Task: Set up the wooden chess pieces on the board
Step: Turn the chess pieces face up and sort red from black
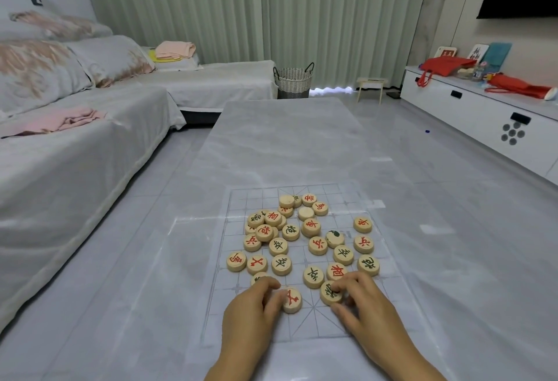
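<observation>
A thin clear chess board sheet [389,296] with a faint grid lies on the grey marble table. Several round wooden pieces with red or black characters lie scattered across its middle, some stacked in a heap [267,225] at the upper left. My left hand [253,317] rests on the board's near part, its fingers pinching a red-marked piece [292,300]. My right hand [362,311] grips a black-marked piece [330,293] between thumb and fingers. Another piece [259,277] is half hidden under my left fingers.
The marble table [287,145] stretches away from me. A covered sofa [75,139] runs along the left. A woven basket [293,81] and a small stool [370,87] stand by the curtains. A white cabinet [483,114] with red bags lines the right.
</observation>
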Demonstrator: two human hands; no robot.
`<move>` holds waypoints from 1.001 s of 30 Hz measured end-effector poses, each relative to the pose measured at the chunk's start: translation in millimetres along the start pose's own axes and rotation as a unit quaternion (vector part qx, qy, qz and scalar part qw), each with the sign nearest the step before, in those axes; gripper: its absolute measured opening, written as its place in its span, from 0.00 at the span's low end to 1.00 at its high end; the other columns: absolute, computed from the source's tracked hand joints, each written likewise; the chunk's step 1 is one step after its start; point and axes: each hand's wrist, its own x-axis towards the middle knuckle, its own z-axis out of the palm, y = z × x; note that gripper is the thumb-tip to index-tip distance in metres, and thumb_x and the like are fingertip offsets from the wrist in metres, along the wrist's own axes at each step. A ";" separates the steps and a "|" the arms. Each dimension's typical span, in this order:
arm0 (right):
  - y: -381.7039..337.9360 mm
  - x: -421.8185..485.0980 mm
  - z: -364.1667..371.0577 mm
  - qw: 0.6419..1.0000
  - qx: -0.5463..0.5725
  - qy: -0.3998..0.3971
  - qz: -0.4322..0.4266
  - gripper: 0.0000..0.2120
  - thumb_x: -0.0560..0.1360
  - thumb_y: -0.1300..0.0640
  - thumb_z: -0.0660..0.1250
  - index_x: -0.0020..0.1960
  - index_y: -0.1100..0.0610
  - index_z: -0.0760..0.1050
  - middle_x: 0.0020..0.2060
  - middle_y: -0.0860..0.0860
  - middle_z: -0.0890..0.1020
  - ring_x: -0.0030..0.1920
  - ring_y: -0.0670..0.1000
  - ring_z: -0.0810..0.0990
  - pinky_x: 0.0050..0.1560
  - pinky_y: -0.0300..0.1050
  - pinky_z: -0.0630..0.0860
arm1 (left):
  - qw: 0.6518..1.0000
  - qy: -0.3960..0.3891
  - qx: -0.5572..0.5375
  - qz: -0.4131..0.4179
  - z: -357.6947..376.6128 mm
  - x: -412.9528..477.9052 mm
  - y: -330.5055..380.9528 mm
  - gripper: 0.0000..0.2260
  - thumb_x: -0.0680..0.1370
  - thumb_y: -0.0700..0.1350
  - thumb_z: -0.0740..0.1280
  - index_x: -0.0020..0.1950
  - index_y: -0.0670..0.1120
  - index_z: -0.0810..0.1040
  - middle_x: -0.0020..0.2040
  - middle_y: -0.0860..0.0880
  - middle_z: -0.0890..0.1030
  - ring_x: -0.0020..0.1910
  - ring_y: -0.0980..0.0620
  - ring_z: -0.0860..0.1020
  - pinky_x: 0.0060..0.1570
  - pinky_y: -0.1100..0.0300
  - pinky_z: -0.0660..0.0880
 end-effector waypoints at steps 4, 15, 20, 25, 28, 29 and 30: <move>0.6 0.1 0.1 1.000 -0.003 -0.006 0.000 0.11 0.73 0.51 0.67 0.54 0.47 0.72 0.51 0.37 0.69 0.54 0.37 0.67 0.42 0.31 0.69 | 0.997 -0.067 0.034 0.007 -1.8 -0.5 3.4 0.15 0.71 0.58 0.67 0.56 0.62 0.71 0.37 0.56 0.73 0.40 0.58 0.72 0.38 0.67 0.66; -16.6 71.8 -24.7 0.999 0.030 0.018 0.036 0.09 0.77 0.52 0.62 0.56 0.49 0.73 0.51 0.42 0.72 0.50 0.41 0.74 0.50 0.38 0.73 | 0.995 -0.032 -0.095 0.005 -0.1 7.7 -10.6 0.09 0.72 0.53 0.69 0.47 0.62 0.71 0.29 0.52 0.71 0.30 0.58 0.70 0.39 0.61 0.72; -23.3 161.4 -10.7 0.996 -0.054 -0.042 0.065 0.16 0.78 0.53 0.59 0.65 0.54 0.70 0.61 0.52 0.70 0.59 0.53 0.72 0.56 0.48 0.72 | 0.986 0.011 -0.166 -0.004 -1.0 9.9 -17.2 0.08 0.71 0.45 0.72 0.43 0.57 0.75 0.24 0.53 0.71 0.27 0.58 0.70 0.31 0.68 0.66; -28.9 203.5 9.5 0.962 -0.195 -0.126 0.145 0.14 0.75 0.53 0.61 0.58 0.57 0.72 0.60 0.55 0.69 0.54 0.57 0.75 0.43 0.46 0.69 | 0.980 0.010 -0.198 -0.018 0.3 14.7 -20.9 0.12 0.71 0.43 0.72 0.44 0.58 0.73 0.22 0.51 0.69 0.25 0.59 0.68 0.29 0.70 0.64; -29.7 212.2 16.2 0.949 -0.233 -0.132 0.168 0.15 0.74 0.56 0.64 0.59 0.57 0.72 0.62 0.56 0.67 0.53 0.56 0.76 0.40 0.44 0.69 | 0.976 0.005 -0.214 -0.030 -0.6 16.3 -21.5 0.08 0.70 0.42 0.73 0.41 0.52 0.75 0.21 0.52 0.69 0.25 0.59 0.68 0.29 0.70 0.65; -29.7 213.5 17.4 0.948 -0.234 -0.134 0.172 0.16 0.73 0.55 0.65 0.59 0.57 0.72 0.61 0.56 0.67 0.52 0.56 0.76 0.40 0.44 0.69 | 0.975 0.007 -0.219 -0.033 -0.3 16.6 -22.1 0.08 0.70 0.42 0.73 0.42 0.50 0.75 0.21 0.52 0.68 0.24 0.59 0.68 0.29 0.70 0.65; -29.9 214.2 16.9 0.948 -0.231 -0.135 0.170 0.16 0.73 0.54 0.66 0.59 0.58 0.73 0.61 0.55 0.68 0.51 0.56 0.76 0.40 0.44 0.69 | 0.974 0.013 -0.223 -0.036 -0.5 16.8 -22.1 0.07 0.70 0.41 0.73 0.42 0.49 0.75 0.21 0.52 0.68 0.24 0.59 0.67 0.29 0.69 0.65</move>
